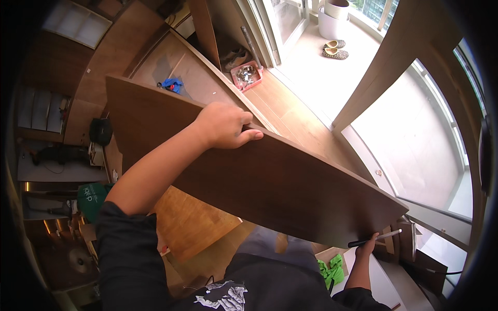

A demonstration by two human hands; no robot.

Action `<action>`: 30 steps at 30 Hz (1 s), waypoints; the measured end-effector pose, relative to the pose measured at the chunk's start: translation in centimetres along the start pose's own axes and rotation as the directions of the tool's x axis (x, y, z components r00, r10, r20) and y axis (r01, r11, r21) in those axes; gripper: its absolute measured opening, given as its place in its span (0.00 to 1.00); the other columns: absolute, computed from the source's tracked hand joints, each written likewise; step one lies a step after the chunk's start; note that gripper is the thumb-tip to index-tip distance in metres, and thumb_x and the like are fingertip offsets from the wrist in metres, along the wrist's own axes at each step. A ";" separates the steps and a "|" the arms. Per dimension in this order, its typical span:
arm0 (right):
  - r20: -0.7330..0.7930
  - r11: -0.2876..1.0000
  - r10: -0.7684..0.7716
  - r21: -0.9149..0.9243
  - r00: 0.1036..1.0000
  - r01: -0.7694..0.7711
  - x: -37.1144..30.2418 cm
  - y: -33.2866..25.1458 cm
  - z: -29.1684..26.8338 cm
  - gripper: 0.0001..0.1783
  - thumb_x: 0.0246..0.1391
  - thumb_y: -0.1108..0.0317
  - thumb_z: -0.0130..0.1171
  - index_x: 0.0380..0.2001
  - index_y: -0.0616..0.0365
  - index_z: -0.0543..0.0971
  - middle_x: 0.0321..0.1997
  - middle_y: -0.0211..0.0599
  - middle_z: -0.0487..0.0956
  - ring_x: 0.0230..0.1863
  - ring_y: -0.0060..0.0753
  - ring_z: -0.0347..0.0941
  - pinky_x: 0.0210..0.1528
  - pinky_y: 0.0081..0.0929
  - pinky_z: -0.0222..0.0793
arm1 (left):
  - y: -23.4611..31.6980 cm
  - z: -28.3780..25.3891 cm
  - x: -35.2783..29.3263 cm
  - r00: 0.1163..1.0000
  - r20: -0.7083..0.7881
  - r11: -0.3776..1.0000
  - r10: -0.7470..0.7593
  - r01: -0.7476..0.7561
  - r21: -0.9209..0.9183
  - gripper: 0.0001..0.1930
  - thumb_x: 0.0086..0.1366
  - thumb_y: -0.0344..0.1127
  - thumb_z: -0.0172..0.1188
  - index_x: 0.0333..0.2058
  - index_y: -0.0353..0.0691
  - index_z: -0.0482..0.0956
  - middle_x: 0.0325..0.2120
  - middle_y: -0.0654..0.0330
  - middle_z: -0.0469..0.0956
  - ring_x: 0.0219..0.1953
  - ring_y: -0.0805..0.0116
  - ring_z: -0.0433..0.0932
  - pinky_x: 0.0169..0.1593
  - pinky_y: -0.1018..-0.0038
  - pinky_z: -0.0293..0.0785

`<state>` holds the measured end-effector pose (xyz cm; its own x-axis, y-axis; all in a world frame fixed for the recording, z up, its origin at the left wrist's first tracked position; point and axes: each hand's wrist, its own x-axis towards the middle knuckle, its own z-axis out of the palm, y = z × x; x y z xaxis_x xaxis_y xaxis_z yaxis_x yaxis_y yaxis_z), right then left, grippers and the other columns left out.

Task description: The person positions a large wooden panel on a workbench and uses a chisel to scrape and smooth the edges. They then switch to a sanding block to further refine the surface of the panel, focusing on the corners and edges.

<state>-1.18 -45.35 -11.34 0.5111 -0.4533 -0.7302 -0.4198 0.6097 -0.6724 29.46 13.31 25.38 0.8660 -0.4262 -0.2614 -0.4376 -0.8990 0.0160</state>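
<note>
A long dark-brown wooden board (290, 181) stands on edge in front of my body, slanting from upper left to lower right. My left hand (223, 126) is closed over its top edge, thumb on the near side. At the board's lower right end, my right hand (367, 248) is closed around a slim tool (386, 236) with a black handle and a pale, straight shaft. The tool's exact kind is not clear. Whether the right hand also grips the board cannot be made out.
Beyond the board lie a blue item (172, 85) on a panel and a pink tray (247, 76) of small hardware. An orange-brown wooden surface (197, 223) is below it, a green cloth (332, 269) at lower right. Shoes (335, 50) stand past the sliding-door frame.
</note>
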 end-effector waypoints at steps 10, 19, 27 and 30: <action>-0.246 0.996 0.086 0.038 0.965 -0.079 -1.2 3.0 -3.4 0.43 0.67 0.38 0.48 0.68 0.66 0.61 0.74 0.47 0.61 0.71 0.49 0.60 0.74 0.40 0.53 | -1.4 12.0 16.6 0.965 0.221 0.986 0.139 -0.114 -0.121 0.33 0.62 0.70 0.51 0.31 0.40 0.83 0.28 0.50 0.83 0.35 0.47 0.81 0.41 0.56 0.75; -0.446 0.984 0.154 -0.016 0.882 -0.180 -2.9 8.5 0.7 0.42 0.68 0.38 0.44 0.68 0.66 0.61 0.73 0.49 0.62 0.71 0.49 0.61 0.72 0.40 0.56 | -5.7 22.5 26.1 0.860 0.489 0.972 0.145 -0.032 -0.233 0.37 0.59 0.73 0.53 0.37 0.40 0.86 0.40 0.50 0.84 0.47 0.53 0.81 0.50 0.61 0.76; -0.496 0.974 0.172 -0.044 0.851 -0.222 -0.9 13.1 7.9 0.45 0.67 0.37 0.46 0.68 0.67 0.60 0.73 0.47 0.62 0.71 0.47 0.61 0.73 0.40 0.55 | -12.6 28.9 33.5 0.794 0.571 0.963 0.209 -0.064 -0.263 0.37 0.58 0.71 0.56 0.41 0.37 0.84 0.41 0.47 0.83 0.46 0.49 0.80 0.51 0.62 0.74; -0.547 0.959 0.168 -0.101 0.820 -0.264 0.0 15.0 10.3 0.46 0.66 0.36 0.48 0.68 0.68 0.59 0.72 0.47 0.63 0.69 0.47 0.63 0.72 0.40 0.57 | -15.6 31.0 35.0 0.795 0.568 0.963 0.212 -0.072 -0.259 0.36 0.57 0.72 0.56 0.35 0.39 0.85 0.37 0.48 0.84 0.43 0.52 0.81 0.49 0.62 0.75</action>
<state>0.24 -29.49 -20.21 -0.0617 -0.6249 -0.7782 -0.6136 0.6388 -0.4643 59.07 15.58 -13.94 0.4582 -0.4728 -0.7527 -0.4216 -0.8611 0.2842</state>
